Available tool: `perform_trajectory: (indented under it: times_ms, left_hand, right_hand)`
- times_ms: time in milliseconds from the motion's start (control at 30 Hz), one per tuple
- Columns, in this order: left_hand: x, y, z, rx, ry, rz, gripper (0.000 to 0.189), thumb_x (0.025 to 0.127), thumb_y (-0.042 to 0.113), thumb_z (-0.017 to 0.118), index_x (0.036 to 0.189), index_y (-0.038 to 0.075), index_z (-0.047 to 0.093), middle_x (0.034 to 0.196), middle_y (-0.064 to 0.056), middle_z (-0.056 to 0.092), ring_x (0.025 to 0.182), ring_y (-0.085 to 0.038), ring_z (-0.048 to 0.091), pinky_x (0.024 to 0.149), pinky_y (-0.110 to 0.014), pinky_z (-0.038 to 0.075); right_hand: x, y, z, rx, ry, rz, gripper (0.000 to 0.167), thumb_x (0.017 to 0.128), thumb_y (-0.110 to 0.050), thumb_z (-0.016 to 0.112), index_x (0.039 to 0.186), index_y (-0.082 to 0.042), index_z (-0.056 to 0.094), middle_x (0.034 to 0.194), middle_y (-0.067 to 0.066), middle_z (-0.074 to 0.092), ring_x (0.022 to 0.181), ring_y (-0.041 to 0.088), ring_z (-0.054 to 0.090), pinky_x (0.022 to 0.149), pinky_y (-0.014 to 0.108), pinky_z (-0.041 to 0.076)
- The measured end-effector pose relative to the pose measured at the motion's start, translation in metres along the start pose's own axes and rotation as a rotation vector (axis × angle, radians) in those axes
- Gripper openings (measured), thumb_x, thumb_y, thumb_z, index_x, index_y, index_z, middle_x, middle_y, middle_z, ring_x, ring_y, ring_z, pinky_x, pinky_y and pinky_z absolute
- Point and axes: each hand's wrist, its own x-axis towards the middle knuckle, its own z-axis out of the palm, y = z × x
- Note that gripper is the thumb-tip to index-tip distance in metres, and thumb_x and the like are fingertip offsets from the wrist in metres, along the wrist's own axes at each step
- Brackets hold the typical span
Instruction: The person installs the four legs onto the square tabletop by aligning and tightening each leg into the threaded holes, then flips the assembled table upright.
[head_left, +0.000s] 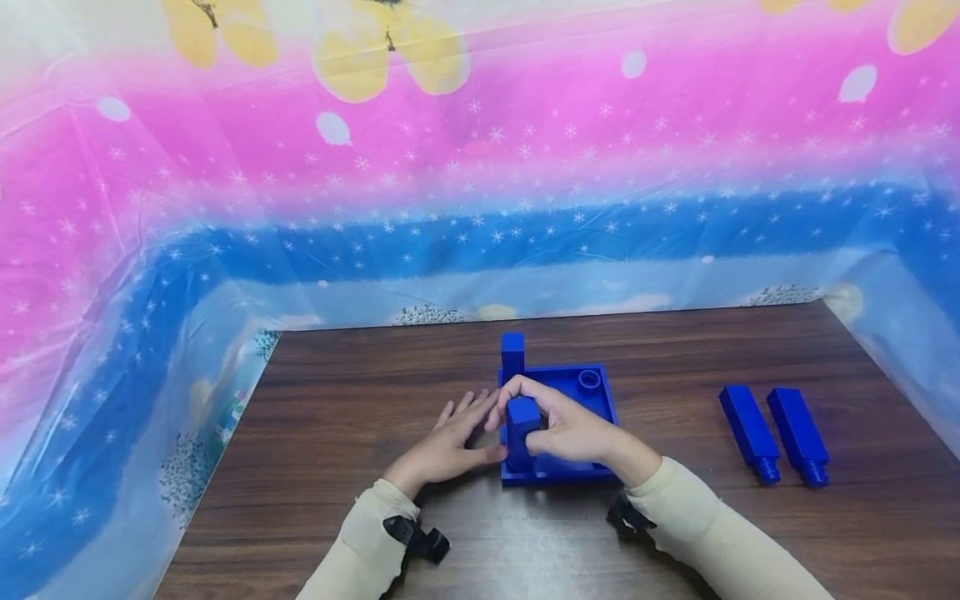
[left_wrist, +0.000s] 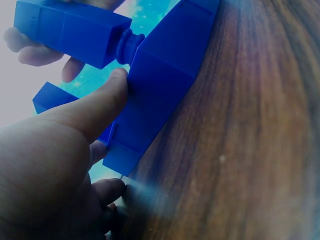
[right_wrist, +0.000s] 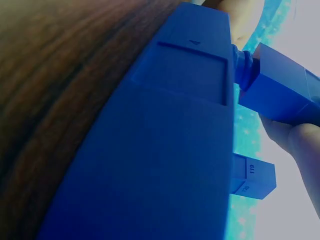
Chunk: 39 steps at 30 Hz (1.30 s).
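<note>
A square blue tray-like piece [head_left: 555,480] with a raised rim lies on the table. At its near left corner my right hand [head_left: 576,432] grips an upright blue square leg [head_left: 522,414] between thumb and fingers. In the left wrist view the leg's threaded end [left_wrist: 129,46] points down at the tray's rim, with ridges still visible. My left hand [head_left: 450,446] lies along the tray's left side, fingers extended, its thumb touching the wall near that corner. Another blue leg [head_left: 513,353] stands upright at the far left corner.
Two loose blue legs [head_left: 750,429] with threaded ends lie side by side on the right of the brown wooden table [head_left: 360,375]. A round socket [head_left: 589,380] shows at the tray's far right corner. A patterned cloth [head_left: 480,242] hangs behind the table.
</note>
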Motion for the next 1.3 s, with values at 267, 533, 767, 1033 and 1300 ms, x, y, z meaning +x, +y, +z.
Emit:
perform_trajectory:
  times_ms: [267,533,767,1033,1300]
  left_hand:
    - [-0.0005,-0.0019,0.0003,0.007,-0.008,-0.016,0.094,0.099,0.053,0.070,0.171,0.021,0.019,0.176,-0.010,0.015,0.163,-0.031,-0.001,0.128,-0.055,-0.007]
    - [-0.0010,-0.0002,0.0001,-0.001,-0.006,-0.014,0.093,0.099,0.053,0.070,0.171,0.020,0.020,0.176,-0.010,0.015,0.163,-0.031,0.000,0.128,-0.056,-0.007]
    - [0.0003,-0.0021,0.0011,0.001,0.002,0.001,0.093,0.099,0.052,0.069,0.170,0.018,0.021,0.175,-0.013,0.017,0.163,-0.035,0.001,0.128,-0.059,-0.006]
    - [0.0012,-0.0006,0.0000,0.004,0.011,0.013,0.091,0.100,0.047,0.071,0.170,0.015,0.023,0.175,-0.015,0.019,0.162,-0.036,0.003,0.128,-0.059,-0.006]
    - [0.0002,-0.0008,0.0012,0.009,0.012,0.014,0.090,0.100,0.047,0.071,0.170,0.016,0.023,0.174,-0.015,0.019,0.162,-0.036,0.003,0.128,-0.059,-0.005]
  right_hand:
    - [-0.0014,0.0024,-0.0036,0.000,-0.043,0.005,0.048,0.079,0.020,0.049,0.121,-0.001,0.051,0.127,0.017,0.065,0.119,0.049,0.060,0.083,0.037,0.057]
    - [-0.0003,0.0037,-0.0066,-0.016,-0.018,0.043,0.048,0.079,0.019,0.051,0.122,-0.003,0.055,0.121,0.015,0.065,0.118,0.035,0.062,0.088,0.039,0.057]
    - [0.0003,0.0060,-0.0056,-0.072,-0.043,-0.045,0.045,0.081,0.022,0.050,0.121,0.001,0.055,0.119,0.017,0.067,0.115,0.035,0.064,0.093,0.037,0.056]
    - [0.0016,0.0079,-0.0035,-0.088,-0.068,-0.034,0.046,0.082,0.021,0.051,0.122,0.000,0.056,0.119,0.016,0.066,0.110,0.045,0.064,0.089,0.035,0.057]
    - [0.0010,0.0098,-0.0049,-0.122,-0.069,-0.053,0.047,0.080,0.021,0.052,0.121,-0.001,0.057,0.118,0.014,0.068,0.117,0.025,0.063,0.098,0.033,0.052]
